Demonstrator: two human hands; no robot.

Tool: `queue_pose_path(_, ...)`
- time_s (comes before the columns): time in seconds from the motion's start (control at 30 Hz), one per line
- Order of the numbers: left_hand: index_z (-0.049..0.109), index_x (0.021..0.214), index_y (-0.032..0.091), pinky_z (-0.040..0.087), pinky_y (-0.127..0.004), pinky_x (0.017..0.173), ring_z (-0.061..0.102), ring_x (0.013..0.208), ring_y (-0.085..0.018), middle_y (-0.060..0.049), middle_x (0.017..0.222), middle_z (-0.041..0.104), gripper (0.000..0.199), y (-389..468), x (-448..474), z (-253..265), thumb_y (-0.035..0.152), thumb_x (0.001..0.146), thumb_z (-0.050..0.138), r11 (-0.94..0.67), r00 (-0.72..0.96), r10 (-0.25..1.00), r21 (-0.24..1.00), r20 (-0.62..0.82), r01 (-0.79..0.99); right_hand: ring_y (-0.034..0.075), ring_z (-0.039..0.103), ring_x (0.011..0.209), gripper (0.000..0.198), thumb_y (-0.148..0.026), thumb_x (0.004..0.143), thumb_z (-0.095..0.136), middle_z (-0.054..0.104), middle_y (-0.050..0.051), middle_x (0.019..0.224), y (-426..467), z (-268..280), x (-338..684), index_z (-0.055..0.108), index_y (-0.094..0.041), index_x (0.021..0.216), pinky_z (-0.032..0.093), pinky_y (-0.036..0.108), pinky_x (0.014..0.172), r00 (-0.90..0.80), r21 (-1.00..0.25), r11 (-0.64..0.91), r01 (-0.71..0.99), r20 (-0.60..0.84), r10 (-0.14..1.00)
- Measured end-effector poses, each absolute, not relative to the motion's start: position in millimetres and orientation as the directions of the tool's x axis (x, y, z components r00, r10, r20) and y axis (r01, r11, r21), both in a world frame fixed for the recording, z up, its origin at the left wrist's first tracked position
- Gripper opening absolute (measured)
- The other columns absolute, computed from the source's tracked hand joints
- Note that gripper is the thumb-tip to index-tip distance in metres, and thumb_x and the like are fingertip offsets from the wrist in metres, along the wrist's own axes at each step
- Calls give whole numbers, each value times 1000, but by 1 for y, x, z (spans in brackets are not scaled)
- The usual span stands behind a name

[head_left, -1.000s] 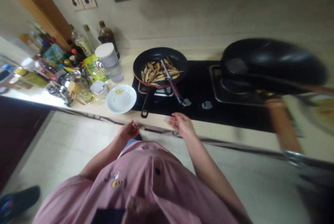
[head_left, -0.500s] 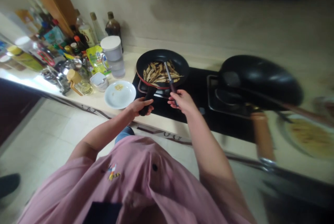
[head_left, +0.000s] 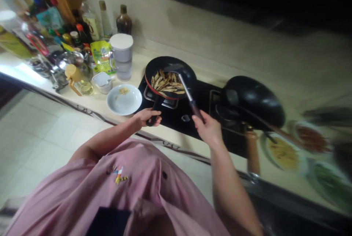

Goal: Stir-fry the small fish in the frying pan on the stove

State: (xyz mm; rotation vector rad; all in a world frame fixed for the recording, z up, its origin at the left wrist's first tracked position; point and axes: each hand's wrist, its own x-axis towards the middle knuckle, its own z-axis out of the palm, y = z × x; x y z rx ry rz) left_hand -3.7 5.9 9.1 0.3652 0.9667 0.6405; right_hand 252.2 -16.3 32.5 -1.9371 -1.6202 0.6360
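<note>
My left hand (head_left: 149, 117) is wrapped round the black handle of a frying pan (head_left: 189, 73), which sits on the left burner of the stove. Small browned fish (head_left: 167, 82) lie in the pan, bunched toward its near side. In my right hand (head_left: 208, 128) is the dark handle of a spatula (head_left: 187, 90). Its metal shaft slants over the pan's right rim, and its blade rests among or behind the fish at the far side. Just left of the pan handle stands a white plate (head_left: 125, 106) with a few yellowish bits on it.
A wok (head_left: 253, 98) with a wooden handle (head_left: 251, 148) occupies the right burner. Beyond it are plates of yellow food (head_left: 284, 153), reddish food (head_left: 310, 139) and greens (head_left: 331, 183). On the left stand a water jug (head_left: 122, 58), an oil pot (head_left: 79, 82), a small white container (head_left: 102, 82) and several bottles.
My right hand has moved right and toward me with the spatula, whose blade now shows at the pan's far side. My left hand keeps its grip. The view has swung right.
</note>
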Motion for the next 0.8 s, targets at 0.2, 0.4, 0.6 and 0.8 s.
queue_pose_path(0.2, 42, 77, 17, 25, -13, 38, 35, 39, -2, 3, 58, 45, 17, 1, -2, 21, 10, 83, 57, 773, 471, 634, 470, -613, -427, 23, 63, 62, 69, -61, 75, 51, 69, 9, 70, -45, 46, 254, 66, -13, 123, 51, 37, 69, 176, -439, -188, 879, -68, 982)
queue_pose_path(0.4, 41, 77, 18, 25, -15, 38, 35, 39, -3, 4, 57, 44, 18, 2, 0, 18, 11, 83, 57, 784, 497, 620, 456, -607, -421, 24, 66, 69, 67, -59, 77, 51, 73, 12, 87, -51, 54, 256, 66, -14, 124, 52, 38, 74, 218, -367, -205, 907, -8, 976)
queue_pose_path(0.6, 40, 78, 18, 27, -15, 39, 37, 39, -4, 4, 58, 45, 20, 3, 2, 2, 13, 82, 59, 778, 528, 628, 449, -572, -440, 26, 68, 84, 62, -53, 79, 53, 72, 13, 101, -41, 54, 240, 65, -14, 125, 52, 38, 82, 211, -355, -197, 914, -1, 978)
queue_pose_path(0.8, 39, 80, 20, 27, -16, 39, 40, 40, -4, 3, 59, 47, 26, 3, 3, -5, 17, 79, 65, 783, 551, 622, 444, -556, -437, 26, 68, 82, 61, -52, 79, 54, 72, 13, 94, -37, 51, 233, 64, -14, 126, 52, 39, 81, 252, -349, -253, 902, -50, 966)
